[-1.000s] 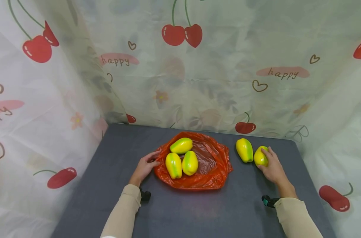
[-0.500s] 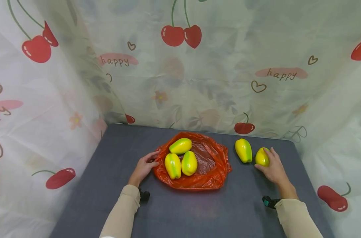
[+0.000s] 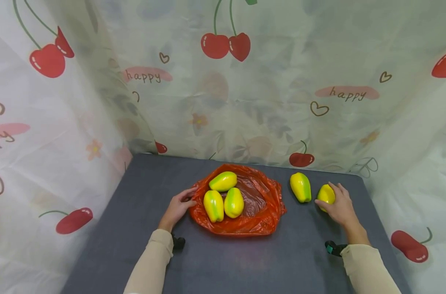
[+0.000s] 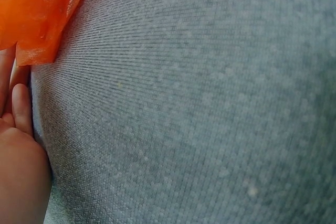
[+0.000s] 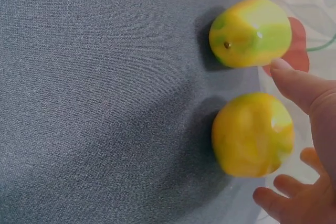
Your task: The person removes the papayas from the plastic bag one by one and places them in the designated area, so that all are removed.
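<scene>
A red plastic bag [image 3: 261,218] lies spread with its mouth up, three yellow-green papayas [image 3: 223,181] inside on its left. My left hand [image 3: 176,208] holds the bag's left rim; the left wrist view shows its fingertips hidden behind the orange-red plastic [image 4: 39,14]. To the bag's right, a papaya [image 3: 326,196] lies on the table with my right hand [image 3: 338,206] around it. In the right wrist view, the thumb and fingers [image 5: 289,192] are spread about this papaya [image 5: 252,135], with gaps showing. Another papaya [image 3: 300,187] lies just left of it.
A dark grey cloth-covered table [image 3: 245,265] bears everything. White curtains [image 3: 267,98] printed with cherries stand behind and at both sides. Black wrist cameras [image 3: 333,248] sit under the beige sleeves.
The rightmost papaya has shifted slightly right and nearer, away from its neighbour, and my right hand has moved a little with it. The left hand and bag stay in place.
</scene>
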The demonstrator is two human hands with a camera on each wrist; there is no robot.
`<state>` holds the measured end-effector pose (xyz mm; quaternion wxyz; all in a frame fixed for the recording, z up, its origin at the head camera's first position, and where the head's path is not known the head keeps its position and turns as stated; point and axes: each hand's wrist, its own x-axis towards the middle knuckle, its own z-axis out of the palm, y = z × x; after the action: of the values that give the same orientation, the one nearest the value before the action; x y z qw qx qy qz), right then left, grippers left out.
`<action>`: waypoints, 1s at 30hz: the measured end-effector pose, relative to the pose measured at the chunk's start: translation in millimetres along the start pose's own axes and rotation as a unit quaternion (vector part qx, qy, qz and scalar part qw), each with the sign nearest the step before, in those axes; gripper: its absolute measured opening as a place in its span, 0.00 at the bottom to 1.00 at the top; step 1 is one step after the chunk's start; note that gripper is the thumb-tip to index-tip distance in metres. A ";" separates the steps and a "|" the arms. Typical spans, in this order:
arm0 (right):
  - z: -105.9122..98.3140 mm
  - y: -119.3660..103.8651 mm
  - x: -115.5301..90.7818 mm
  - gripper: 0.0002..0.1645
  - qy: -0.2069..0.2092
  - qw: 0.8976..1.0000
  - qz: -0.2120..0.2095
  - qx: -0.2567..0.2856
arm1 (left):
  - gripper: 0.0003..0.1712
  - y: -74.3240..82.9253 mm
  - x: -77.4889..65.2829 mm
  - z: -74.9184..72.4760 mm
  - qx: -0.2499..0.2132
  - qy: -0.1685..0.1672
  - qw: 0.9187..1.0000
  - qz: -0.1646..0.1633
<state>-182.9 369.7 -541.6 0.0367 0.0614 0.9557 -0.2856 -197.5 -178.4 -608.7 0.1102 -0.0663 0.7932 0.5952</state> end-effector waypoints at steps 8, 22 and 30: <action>-1.1 0.3 -1.3 0.57 0.002 1.000 0.019 -0.014 | 0.28 1.2 -1.3 -0.5 0.000 -0.003 1.000 0.006; -5.6 -36.3 -2.4 0.64 0.002 0.995 0.008 -0.098 | 0.28 -0.4 -1.0 -1.3 -0.002 0.000 1.000 0.004; -0.8 -57.6 -6.5 0.66 0.011 0.991 -0.041 -0.131 | 0.28 -2.2 1.3 0.3 -0.003 -0.001 1.000 0.013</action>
<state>-184.5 321.8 -509.0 0.0222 0.0196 0.9868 -0.1589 -198.2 -178.7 -611.2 0.1033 -0.0558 0.7922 0.5988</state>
